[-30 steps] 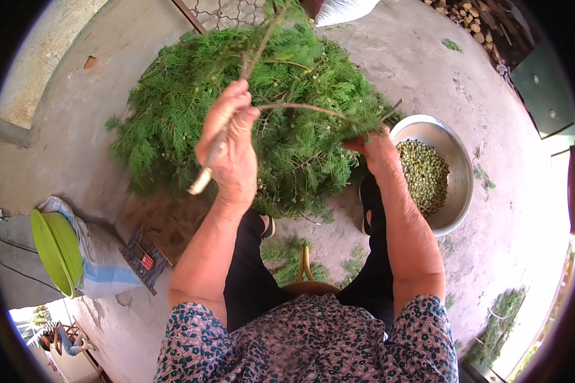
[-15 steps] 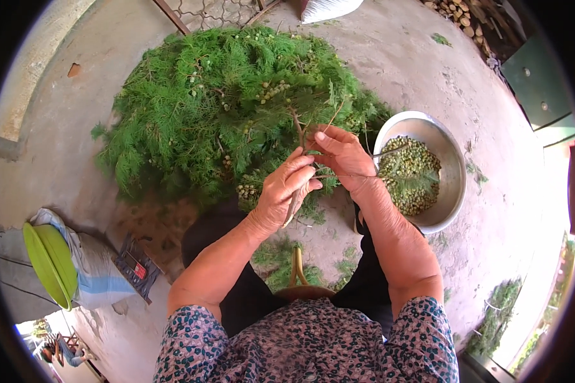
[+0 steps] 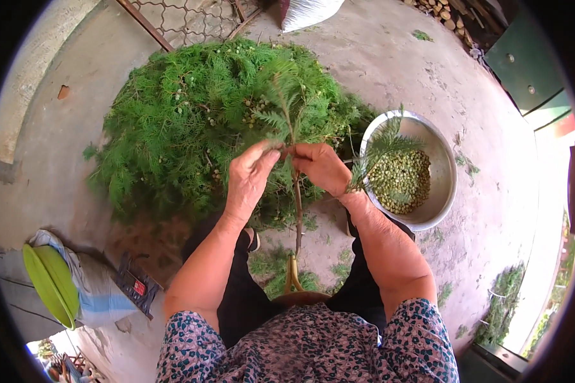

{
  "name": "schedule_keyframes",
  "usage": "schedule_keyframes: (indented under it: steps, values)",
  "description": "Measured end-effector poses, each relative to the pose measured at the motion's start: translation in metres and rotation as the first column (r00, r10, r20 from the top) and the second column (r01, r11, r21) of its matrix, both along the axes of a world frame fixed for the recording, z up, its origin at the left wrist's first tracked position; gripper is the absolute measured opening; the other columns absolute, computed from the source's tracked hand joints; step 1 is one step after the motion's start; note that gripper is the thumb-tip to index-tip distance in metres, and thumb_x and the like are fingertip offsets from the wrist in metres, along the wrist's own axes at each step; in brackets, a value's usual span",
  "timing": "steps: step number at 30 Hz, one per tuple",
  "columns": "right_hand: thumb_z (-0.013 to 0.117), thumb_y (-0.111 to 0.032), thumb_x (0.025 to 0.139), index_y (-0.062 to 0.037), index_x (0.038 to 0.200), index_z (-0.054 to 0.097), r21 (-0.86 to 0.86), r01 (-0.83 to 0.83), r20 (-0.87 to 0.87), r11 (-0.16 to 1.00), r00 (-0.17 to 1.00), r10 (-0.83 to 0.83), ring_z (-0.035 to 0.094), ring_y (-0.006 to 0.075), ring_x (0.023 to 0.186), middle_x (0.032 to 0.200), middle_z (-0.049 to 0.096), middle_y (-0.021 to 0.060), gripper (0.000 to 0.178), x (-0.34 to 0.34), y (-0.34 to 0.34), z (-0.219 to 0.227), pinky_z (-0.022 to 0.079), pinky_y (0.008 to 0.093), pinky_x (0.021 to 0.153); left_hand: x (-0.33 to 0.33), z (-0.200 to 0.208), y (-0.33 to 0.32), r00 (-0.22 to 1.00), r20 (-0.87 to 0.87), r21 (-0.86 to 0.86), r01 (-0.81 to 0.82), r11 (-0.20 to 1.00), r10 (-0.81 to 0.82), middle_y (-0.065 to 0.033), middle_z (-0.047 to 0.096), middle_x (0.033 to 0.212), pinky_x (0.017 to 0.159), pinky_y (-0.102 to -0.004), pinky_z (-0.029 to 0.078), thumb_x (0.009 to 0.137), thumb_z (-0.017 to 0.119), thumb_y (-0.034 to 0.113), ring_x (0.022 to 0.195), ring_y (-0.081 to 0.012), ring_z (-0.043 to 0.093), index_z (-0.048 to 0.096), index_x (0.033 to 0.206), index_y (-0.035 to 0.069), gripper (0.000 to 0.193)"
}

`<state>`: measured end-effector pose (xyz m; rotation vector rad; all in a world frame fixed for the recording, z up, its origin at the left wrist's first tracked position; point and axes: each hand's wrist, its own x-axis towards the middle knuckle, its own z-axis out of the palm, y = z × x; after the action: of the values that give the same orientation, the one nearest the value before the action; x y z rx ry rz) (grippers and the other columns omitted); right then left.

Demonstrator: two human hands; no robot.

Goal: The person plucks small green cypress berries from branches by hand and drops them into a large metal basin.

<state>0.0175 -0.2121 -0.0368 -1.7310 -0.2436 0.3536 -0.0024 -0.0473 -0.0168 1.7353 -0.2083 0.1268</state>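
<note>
My right hand [image 3: 321, 167] is closed round the stem of a leafy conifer branch [image 3: 298, 204], which stands upright in front of me, its feathery tip pointing away. Close against it, the thumb and fingers of my left hand [image 3: 249, 173] pinch at the branch's side; green foliage blurs there, and what they grip is hidden. Beyond both hands spreads a big heap of green conifer branches [image 3: 166, 121] bearing small pale cones. Beside my right wrist, a metal basin [image 3: 450, 185] holds many small green cones [image 3: 399, 182]. A leafy sprig [image 3: 384, 143] overhangs its near-left rim.
Between my knees is a yellow forked piece [image 3: 293, 274] with green scraps around it. At left are a lime-green basin [image 3: 48, 284], a pale sack [image 3: 99, 287] and a dark device [image 3: 134, 285]. A white sack [image 3: 310, 13] and stacked firewood [image 3: 444, 13] lie far off.
My left hand has let go of the lower stem and moved up and left to the branch's side. The branch now stands straighter, its lower stem bare. The sprig over the basin has shifted.
</note>
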Motion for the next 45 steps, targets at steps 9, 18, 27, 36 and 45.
schedule_keyframes:
  steps: [9,18,27,36,45]
  values:
    - [0.058,-0.005,0.075,-0.0016,0.09,0.063,-0.401,-0.244,0.27,0.883,0.89,0.369,0.061,0.0251,0.069,0.074,0.063,0.0122,0.016,-0.011,0.003,-0.012,0.047,0.0328,0.064,0.029,0.029,-0.007,0.964,-0.193,-0.659,0.01,0.752,-0.182,-0.015,0.062,0.098,0.077,-0.0329,0.05,0.086,0.056,0.013,0.086,-0.0213,0.061,0.055,0.104,-0.002,0.023]
    - [0.057,-0.007,0.075,-0.0004,0.094,0.058,0.004,-0.24,0.228,0.971,0.945,0.232,0.058,0.0157,0.081,0.085,0.06,0.0106,0.02,-0.011,-0.008,-0.029,0.047,0.0308,0.071,0.01,0.033,-0.015,0.948,-0.087,-0.339,0.26,0.904,-0.305,-0.0094,0.061,0.103,0.083,-0.0299,0.046,0.071,0.074,0.025,0.088,-0.0144,0.058,0.052,0.118,0.001,0.057]
    - [0.029,-0.026,0.091,-0.0088,0.121,0.041,0.586,0.28,-0.399,0.76,0.916,-0.03,0.04,0.0198,0.114,0.12,0.045,0.009,0.036,-0.031,0.013,-0.063,0.034,0.0332,0.096,-0.004,0.006,-0.036,0.965,0.17,0.335,0.133,0.933,-0.199,-0.0094,0.061,0.078,0.066,-0.0304,0.049,0.073,0.067,0.011,0.07,-0.0219,0.061,0.06,0.088,0.002,0.019]
    - [0.06,-0.001,0.067,-0.0108,0.117,0.051,-0.384,0.007,0.35,0.923,0.926,0.139,0.052,0.0285,0.099,0.098,0.057,0.0103,0.051,-0.018,-0.002,-0.046,0.041,0.0374,0.085,0.003,0.03,-0.037,0.956,-0.253,-0.614,-0.041,0.788,-0.147,-0.0011,0.057,0.068,0.06,-0.0294,0.044,0.076,0.063,0.005,0.052,-0.0123,0.049,0.059,0.082,0.003,0.007]
    - [0.066,-0.004,0.07,-0.0015,0.095,0.06,0.012,0.045,0.075,0.999,0.996,-0.046,0.061,0.0208,0.078,0.082,0.065,0.0101,0.026,0.012,0.007,-0.001,0.047,0.0322,0.073,0.011,0.017,-0.017,0.947,-0.298,-0.629,-0.099,0.771,-0.122,-0.0007,0.048,0.059,0.064,-0.0324,0.044,0.082,0.058,0.011,0.051,-0.0124,0.043,0.057,0.084,0.001,0.01]
